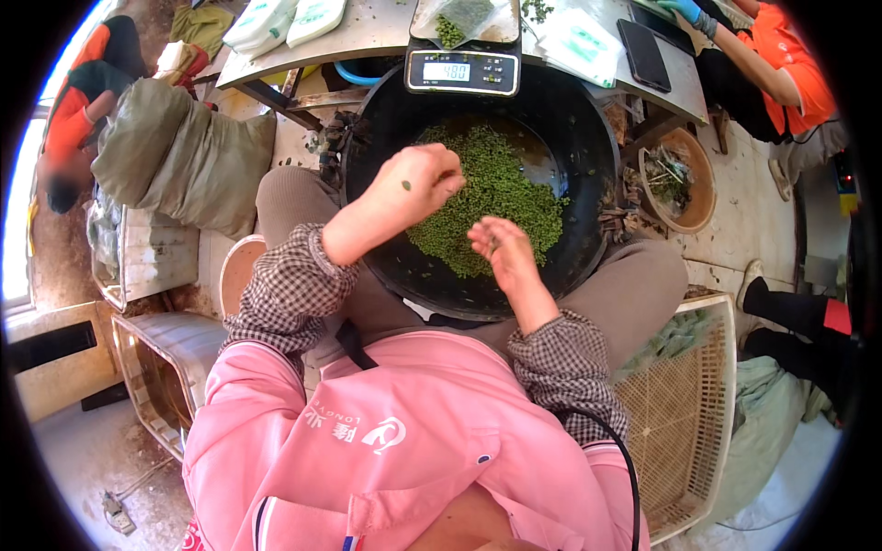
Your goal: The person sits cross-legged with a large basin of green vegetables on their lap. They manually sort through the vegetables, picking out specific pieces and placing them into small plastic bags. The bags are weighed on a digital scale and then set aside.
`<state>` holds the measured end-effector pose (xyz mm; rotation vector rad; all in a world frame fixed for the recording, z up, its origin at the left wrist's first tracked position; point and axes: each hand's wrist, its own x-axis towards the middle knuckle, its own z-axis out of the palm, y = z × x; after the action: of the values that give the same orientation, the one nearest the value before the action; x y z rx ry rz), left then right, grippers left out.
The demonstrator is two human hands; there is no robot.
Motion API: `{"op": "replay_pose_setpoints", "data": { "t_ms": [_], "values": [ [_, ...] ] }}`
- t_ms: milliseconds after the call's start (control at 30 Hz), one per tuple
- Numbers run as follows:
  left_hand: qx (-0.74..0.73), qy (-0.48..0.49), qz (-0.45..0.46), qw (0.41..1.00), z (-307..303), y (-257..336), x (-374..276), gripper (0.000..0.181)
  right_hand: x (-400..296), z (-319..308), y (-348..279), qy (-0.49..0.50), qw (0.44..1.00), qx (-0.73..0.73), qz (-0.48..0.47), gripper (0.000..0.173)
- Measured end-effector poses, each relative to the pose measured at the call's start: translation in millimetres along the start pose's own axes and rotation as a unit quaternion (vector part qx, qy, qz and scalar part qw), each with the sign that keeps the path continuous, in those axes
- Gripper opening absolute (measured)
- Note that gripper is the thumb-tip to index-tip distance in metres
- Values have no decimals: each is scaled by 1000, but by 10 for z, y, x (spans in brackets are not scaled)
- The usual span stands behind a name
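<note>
Small green berries or peppercorns point(482, 200) lie in a heap inside a large round black tub point(586, 172) between the knees. Over the heap's upper left is my left hand point(424, 180), fingers curled; whether anything is between them cannot be told. A small leaf sticks to its back. My right hand point(501, 248) hovers over the heap's lower edge, fingers bent, perhaps with something small at the fingertips. Beyond the tub, a digital scale point(463, 71) sits at the table's edge, bearing an open clear plastic bag point(472, 19) with a green cluster point(449, 32).
Printed plastic bags point(582, 45) and a black phone point(644, 55) lie on the metal table point(324, 43). A stuffed sack point(186, 155) stands left, a plastic crate point(689, 406) and an orange-brown basin point(699, 179) right. People in orange sit at both sides.
</note>
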<state>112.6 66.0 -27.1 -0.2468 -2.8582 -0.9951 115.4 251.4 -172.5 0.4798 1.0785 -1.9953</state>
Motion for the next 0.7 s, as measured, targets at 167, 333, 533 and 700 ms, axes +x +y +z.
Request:
{"op": "replay_pose_setpoints", "data": {
  "t_ms": [167,333,533,700],
  "values": [
    [-45,65,-50,996,-248,-173,201,16,-8,-72,221,-33,997,-48,42,16],
    [-13,130,-71,989,-422,-404,629,27,34,-149,200,15,998,-66,10,18],
    [3,112,-32,993,-131,-382,759,19,44,-143,47,59,997,-25,-40,14],
    [151,-195,-50,968,779,-968,-141,15,304,-390,56,206,806,-450,-326,28]
  ]
}}
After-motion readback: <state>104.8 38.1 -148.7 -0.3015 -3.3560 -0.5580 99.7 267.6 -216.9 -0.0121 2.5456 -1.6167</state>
